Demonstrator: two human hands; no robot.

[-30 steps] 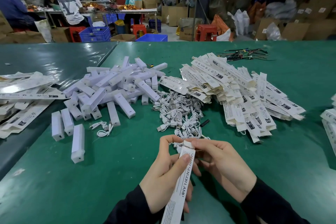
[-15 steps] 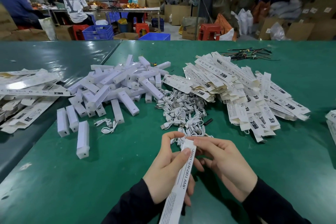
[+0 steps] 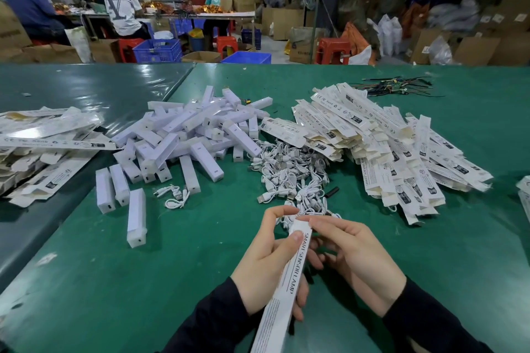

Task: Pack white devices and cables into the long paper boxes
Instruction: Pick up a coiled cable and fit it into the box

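My left hand (image 3: 265,264) grips a long white paper box (image 3: 282,286) printed "SMART SENSOR LAMP", thumb on its front. My right hand (image 3: 355,261) pinches the box's far end with fingertips. The box's inside is hidden. A heap of white bar-shaped devices (image 3: 189,137) lies at centre left. White coiled cables (image 3: 289,172) lie in a pile just beyond my hands. One loose cable (image 3: 175,196) lies apart on the green table (image 3: 143,281). Flat folded paper boxes (image 3: 387,146) are stacked at the right.
More flattened boxes (image 3: 43,146) lie at the far left on the darker table section. Coloured wires (image 3: 395,87) lie at the back right. A few more boxes (image 3: 524,195) show at the right edge. People sit at a far table among crates and cartons.
My hands and the box stay almost in place. My right fingertips have shifted slightly on the box's far end.
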